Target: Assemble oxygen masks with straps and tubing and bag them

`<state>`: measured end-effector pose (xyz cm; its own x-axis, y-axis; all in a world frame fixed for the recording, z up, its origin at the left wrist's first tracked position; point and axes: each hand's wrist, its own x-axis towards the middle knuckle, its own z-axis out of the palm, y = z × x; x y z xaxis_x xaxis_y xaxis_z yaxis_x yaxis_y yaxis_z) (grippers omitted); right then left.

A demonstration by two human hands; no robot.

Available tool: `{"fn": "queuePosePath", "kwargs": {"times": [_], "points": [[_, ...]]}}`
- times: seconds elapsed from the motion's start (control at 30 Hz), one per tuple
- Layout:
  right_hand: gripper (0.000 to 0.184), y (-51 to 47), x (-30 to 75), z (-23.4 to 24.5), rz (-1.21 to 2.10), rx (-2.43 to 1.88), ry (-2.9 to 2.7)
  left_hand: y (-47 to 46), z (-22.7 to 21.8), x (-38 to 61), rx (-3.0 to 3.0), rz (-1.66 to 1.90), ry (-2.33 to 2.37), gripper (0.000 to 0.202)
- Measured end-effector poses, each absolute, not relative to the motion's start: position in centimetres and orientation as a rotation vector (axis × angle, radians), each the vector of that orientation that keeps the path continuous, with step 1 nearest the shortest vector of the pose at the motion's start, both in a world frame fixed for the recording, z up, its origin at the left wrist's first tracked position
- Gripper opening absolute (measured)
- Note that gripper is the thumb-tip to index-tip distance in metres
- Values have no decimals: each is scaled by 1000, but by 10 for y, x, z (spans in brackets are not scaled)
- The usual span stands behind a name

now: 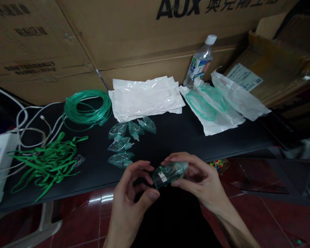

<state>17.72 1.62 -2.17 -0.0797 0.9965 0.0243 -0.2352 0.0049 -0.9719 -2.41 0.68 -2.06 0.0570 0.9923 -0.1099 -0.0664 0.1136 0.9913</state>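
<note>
My right hand [200, 177] pinches a clear green oxygen mask [167, 173] between thumb and fingers, just off the table's front edge. A small whitish metal strip shows on the mask. My left hand [136, 189] is curled beside the mask's left end, its thumb and fingers apart with nothing between them; whether a fingertip touches the mask, I cannot tell. Several more masks [121, 144] lie behind my left hand on the black table [167, 132]. To their left are a heap of green elastic straps [48, 160] and a coil of green tubing [88, 106].
White pouches [147, 98] are stacked at the back. Packets with green tubing [212, 103] lie right of them, near a plastic bottle [200, 63]. Cardboard boxes [134, 38] stand behind. White cables [22, 120] and a white box [0, 172] are at left.
</note>
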Motion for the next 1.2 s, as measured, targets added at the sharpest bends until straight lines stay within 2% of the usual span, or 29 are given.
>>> {"fn": "queuePosePath", "kwargs": {"times": [0.1,0.23,0.37,0.4,0.57,0.7,0.77,0.8,0.97,1.13,1.2], "points": [[34,20,184,-16,1234,-1048,-1302,7,-14,-17,936,991,1124,48],[35,21,182,-15,1177,-1106,-1362,11,-8,-3,744,1016,1203,33],[60,22,165,-19,1412,-1087,-862,15,-13,7,487,1079,1200,38],[60,22,162,-19,1473,-1084,-749,16,-14,9,447,1104,1195,38],[16,20,153,-20,1622,-1101,-643,20,-16,15,376,1162,1157,36],[17,17,151,-21,1622,-1063,-632,20,-24,20,394,1165,1115,38],[30,17,150,-24,1642,-1059,-594,21,-31,22,421,1147,1075,42],[35,18,150,-27,1647,-1068,-581,23,-34,22,451,1138,1062,44],[34,31,163,-40,1610,-1068,-606,39,-30,1,906,1020,1145,53],[41,49,190,-54,1430,-1271,-625,79,4,-81,1570,1008,1637,34],[44,57,198,-60,1440,-1311,-657,109,14,-120,1817,892,1943,31]]}}
